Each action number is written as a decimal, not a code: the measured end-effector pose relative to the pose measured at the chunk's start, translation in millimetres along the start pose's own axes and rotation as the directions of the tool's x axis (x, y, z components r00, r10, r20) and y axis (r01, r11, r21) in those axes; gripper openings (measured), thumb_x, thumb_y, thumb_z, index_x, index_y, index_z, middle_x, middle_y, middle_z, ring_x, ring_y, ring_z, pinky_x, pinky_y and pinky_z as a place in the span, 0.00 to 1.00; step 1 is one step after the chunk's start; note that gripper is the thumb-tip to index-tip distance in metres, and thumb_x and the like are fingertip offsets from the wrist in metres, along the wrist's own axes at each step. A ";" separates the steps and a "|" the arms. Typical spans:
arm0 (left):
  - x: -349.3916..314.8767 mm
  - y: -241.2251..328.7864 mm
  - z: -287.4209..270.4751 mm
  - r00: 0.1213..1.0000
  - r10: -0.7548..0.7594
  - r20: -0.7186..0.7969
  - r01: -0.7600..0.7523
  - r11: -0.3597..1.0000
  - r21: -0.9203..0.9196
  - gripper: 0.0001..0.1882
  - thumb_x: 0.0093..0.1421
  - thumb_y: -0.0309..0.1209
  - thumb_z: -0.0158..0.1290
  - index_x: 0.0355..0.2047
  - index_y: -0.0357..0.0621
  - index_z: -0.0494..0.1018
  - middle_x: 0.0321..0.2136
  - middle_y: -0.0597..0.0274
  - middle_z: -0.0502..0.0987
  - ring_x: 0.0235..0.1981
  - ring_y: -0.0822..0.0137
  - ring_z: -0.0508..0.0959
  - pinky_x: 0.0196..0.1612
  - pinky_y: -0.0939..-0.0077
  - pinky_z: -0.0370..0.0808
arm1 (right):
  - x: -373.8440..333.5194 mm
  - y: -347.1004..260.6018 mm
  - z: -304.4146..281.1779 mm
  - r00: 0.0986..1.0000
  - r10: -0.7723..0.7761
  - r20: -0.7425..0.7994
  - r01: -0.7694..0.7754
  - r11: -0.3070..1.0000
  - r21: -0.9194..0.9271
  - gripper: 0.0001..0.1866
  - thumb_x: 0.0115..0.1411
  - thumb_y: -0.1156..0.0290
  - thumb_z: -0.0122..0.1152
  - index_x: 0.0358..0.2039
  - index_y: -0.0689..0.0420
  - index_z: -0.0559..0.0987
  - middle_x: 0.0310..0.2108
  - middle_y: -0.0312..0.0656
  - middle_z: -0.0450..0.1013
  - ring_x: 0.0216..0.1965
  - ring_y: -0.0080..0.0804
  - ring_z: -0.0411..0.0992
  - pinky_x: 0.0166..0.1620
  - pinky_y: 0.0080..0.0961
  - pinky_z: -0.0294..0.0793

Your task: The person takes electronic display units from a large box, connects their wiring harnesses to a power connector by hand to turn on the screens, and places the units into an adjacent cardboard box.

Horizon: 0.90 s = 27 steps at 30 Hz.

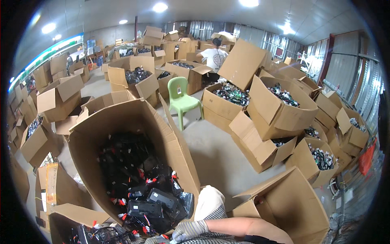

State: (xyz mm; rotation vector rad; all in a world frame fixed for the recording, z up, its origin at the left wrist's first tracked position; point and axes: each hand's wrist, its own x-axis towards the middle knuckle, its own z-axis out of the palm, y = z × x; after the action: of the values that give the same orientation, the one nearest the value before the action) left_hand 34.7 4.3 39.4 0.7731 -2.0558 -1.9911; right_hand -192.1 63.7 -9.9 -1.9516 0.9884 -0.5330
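My right hand [189, 230], in a grey striped work glove, is at the lower edge, in front of my checked clothing. Its fingers are curled together, and what they hold is hidden. Just left of it, a gloved bit of my left hand [157, 240] shows; the frame cuts off most of it, so its grip cannot be told. Red-tipped wires lie near both hands. Beyond them stands a tall open cardboard box [185, 158], holding several black plastic-wrapped packs [145, 208] with wires and red connectors. A second box [83, 213] at lower left holds similar black packs.
An open cardboard box [300, 203] stands at my right. A green plastic chair [185, 99] is ahead on the grey floor [215, 156]. Several stacked boxes [284, 114] of small parts line the right side. A person [214, 57] in a white shirt is farther back.
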 end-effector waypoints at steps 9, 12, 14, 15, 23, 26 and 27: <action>102.0 -37.6 -49.1 0.931 0.330 -0.158 0.093 0.202 0.975 0.28 0.40 0.46 0.63 0.44 0.57 0.73 0.46 0.62 0.70 0.49 0.57 0.68 0.49 0.54 0.64 | -7.0 -15.7 30.0 0.996 0.071 -0.044 -0.049 0.923 0.381 0.14 0.58 0.58 0.60 0.31 0.57 0.82 0.29 0.42 0.78 0.31 0.28 0.76 0.36 0.28 0.72; 116.8 -84.8 -64.5 0.936 0.298 -0.190 0.167 0.101 0.981 0.21 0.42 0.45 0.62 0.37 0.56 0.75 0.40 0.61 0.74 0.45 0.58 0.72 0.44 0.57 0.68 | -3.7 -17.3 39.3 0.996 0.075 -0.054 -0.039 0.871 0.490 0.16 0.59 0.57 0.59 0.32 0.57 0.82 0.30 0.43 0.79 0.33 0.32 0.76 0.37 0.29 0.73; 106.6 -83.9 -73.1 0.921 0.309 -0.238 0.200 0.149 0.968 0.12 0.46 0.43 0.60 0.29 0.54 0.77 0.33 0.59 0.77 0.40 0.57 0.75 0.39 0.60 0.73 | 0.3 -7.3 49.3 0.989 -0.130 -0.065 0.145 0.928 0.345 0.12 0.61 0.64 0.54 0.32 0.61 0.79 0.25 0.39 0.77 0.29 0.24 0.73 0.34 0.25 0.71; 101.9 -83.7 -82.1 0.913 0.312 -0.264 0.210 0.195 0.958 0.10 0.48 0.40 0.59 0.29 0.51 0.76 0.33 0.60 0.76 0.39 0.59 0.75 0.40 0.61 0.74 | -4.4 -10.8 51.6 1.000 -0.029 0.006 0.024 0.916 0.399 0.11 0.63 0.66 0.51 0.38 0.56 0.80 0.27 0.36 0.75 0.33 0.22 0.73 0.40 0.25 0.68; 13.2 -30.7 -97.4 0.455 -0.236 -0.859 -0.433 0.784 -0.444 0.08 0.60 0.34 0.53 0.37 0.44 0.73 0.27 0.67 0.74 0.28 0.73 0.72 0.33 0.78 0.71 | -11.3 -7.6 52.3 0.975 -0.204 -0.090 0.201 0.979 -0.046 0.13 0.60 0.65 0.55 0.44 0.54 0.78 0.37 0.45 0.76 0.35 0.38 0.76 0.39 0.30 0.73; 2.1 -72.7 -112.6 0.320 -0.041 -0.946 -0.572 0.788 -0.227 0.04 0.63 0.28 0.50 0.37 0.46 0.73 0.31 0.72 0.72 0.32 0.78 0.69 0.36 0.82 0.69 | -13.6 -18.3 47.0 0.997 0.053 -0.053 -0.052 0.998 0.035 0.12 0.59 0.65 0.55 0.40 0.55 0.79 0.32 0.46 0.76 0.32 0.43 0.75 0.35 0.33 0.73; -6.6 -96.9 -117.8 0.216 0.182 -0.959 -0.595 0.804 0.018 0.04 0.63 0.29 0.50 0.37 0.46 0.74 0.32 0.72 0.73 0.33 0.78 0.70 0.36 0.82 0.69 | -10.3 -25.7 44.7 0.998 0.052 -0.030 -0.052 0.999 0.010 0.11 0.59 0.65 0.55 0.39 0.56 0.80 0.31 0.46 0.76 0.32 0.43 0.75 0.35 0.34 0.72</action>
State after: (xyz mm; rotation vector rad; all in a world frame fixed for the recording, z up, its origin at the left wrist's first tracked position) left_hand 118.9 -93.1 -42.6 0.8673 -0.9412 -1.0359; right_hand -156.9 102.6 -12.3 -1.9096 1.0515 -0.5379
